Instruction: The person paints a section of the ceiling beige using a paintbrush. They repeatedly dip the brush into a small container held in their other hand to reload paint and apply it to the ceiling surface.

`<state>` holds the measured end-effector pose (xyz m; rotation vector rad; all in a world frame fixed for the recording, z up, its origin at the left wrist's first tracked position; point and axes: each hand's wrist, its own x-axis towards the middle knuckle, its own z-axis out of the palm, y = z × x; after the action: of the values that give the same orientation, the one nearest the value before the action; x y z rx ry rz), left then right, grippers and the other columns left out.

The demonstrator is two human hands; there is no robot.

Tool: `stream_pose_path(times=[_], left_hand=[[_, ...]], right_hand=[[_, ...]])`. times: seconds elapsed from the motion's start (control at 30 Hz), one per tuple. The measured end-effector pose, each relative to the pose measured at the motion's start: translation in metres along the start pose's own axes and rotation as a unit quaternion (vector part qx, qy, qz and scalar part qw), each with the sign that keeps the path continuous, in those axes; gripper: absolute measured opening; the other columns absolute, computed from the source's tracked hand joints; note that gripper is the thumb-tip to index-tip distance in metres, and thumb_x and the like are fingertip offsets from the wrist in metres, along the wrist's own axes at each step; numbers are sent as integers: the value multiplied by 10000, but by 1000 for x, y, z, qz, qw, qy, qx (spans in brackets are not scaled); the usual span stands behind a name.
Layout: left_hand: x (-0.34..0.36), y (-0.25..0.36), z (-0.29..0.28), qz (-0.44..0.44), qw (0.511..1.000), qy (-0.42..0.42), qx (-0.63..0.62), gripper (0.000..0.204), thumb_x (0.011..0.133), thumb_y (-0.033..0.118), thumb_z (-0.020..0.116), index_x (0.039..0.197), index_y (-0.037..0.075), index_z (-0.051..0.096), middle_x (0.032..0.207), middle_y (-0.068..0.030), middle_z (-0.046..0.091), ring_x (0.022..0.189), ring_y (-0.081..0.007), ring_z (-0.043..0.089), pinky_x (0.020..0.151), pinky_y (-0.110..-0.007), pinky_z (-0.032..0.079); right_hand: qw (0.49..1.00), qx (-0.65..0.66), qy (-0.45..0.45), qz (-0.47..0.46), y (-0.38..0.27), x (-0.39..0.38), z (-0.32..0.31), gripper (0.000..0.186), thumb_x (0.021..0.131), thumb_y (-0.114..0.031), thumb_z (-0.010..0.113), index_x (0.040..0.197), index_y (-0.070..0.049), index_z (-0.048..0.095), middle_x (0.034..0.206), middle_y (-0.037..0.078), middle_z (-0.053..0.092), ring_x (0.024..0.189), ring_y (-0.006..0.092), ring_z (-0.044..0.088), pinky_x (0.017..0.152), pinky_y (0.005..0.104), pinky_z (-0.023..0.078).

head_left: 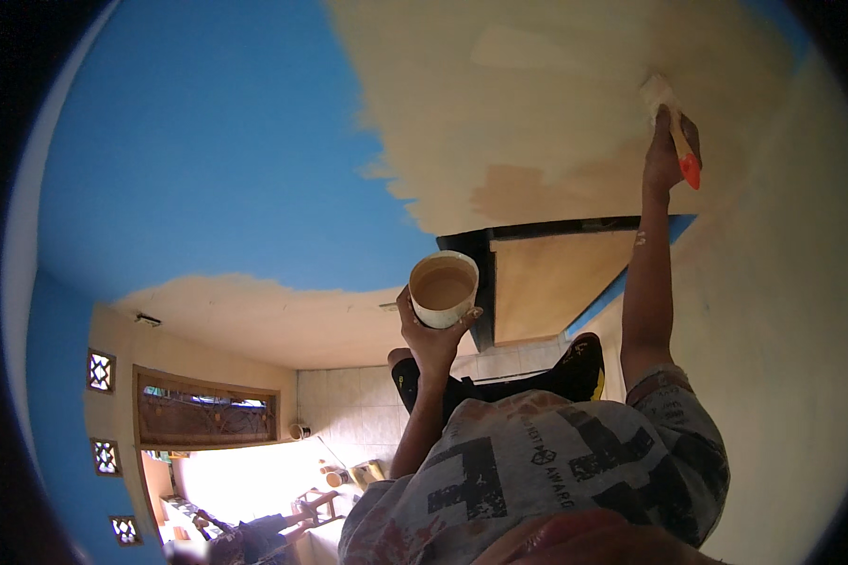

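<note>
My right hand is raised at the upper right, its fingers closed around the handle of a paintbrush. The brush has a pale wooden handle with a red end, and its bristles touch the beige painted part of the wall. In front of my chest my left hand grips a white paint cup from below and the sides. Light brown paint shows inside the cup. Beige covers the wall's right side with a ragged brushed edge; bright blue paint covers the left.
Below the beige patch is a door with a dark frame. At the lower left stand a brown window, a bright doorway and a person by a wooden stool. Several containers, including a bucket, sit on the tiled floor.
</note>
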<state>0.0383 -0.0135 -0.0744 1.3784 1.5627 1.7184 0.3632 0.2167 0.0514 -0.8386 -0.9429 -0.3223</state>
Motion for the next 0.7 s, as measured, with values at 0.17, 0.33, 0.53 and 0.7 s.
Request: stream_pose_path(times=[0.17, 0.33, 0.53, 0.7], left_hand=[[-3, 9, 1, -26, 1000, -8, -5, 861, 546, 172, 919, 1251, 42, 443, 1150, -134, 589, 1079, -255, 583, 911, -387, 491], [-5, 6, -3, -29, 1000, 9, -6, 846, 542, 150, 910, 1248, 50, 454, 1153, -125, 586, 1081, -254, 578, 917, -387, 484], [-3, 8, -15, -7, 999, 28, 30, 840, 564, 170, 916, 1253, 43, 453, 1156, -125, 584, 1077, -255, 581, 921, -379, 484], [-3, 10, -16, -15, 999, 37, 21, 837, 568, 160, 912, 1257, 44, 451, 1153, -126, 582, 1076, -256, 581, 916, -377, 486]], right_hand=[[989, 51, -14, -135, -26, -14, 44, 188, 813, -92, 762, 927, 0, 646, 878, 99, 671, 757, 175, 649, 676, 305, 528], [982, 118, -55, -139, -80, -85, 136, 236, 801, -22, 734, 1023, -33, 655, 951, 92, 667, 868, 183, 652, 751, 288, 551], [958, 241, -135, -78, -162, -95, 156, 161, 772, -36, 754, 897, -38, 652, 877, 116, 662, 766, 228, 660, 678, 293, 540], [979, 156, -76, -108, -64, -63, 129, 193, 773, -157, 789, 894, -65, 670, 886, 75, 676, 771, 208, 668, 688, 311, 540]])
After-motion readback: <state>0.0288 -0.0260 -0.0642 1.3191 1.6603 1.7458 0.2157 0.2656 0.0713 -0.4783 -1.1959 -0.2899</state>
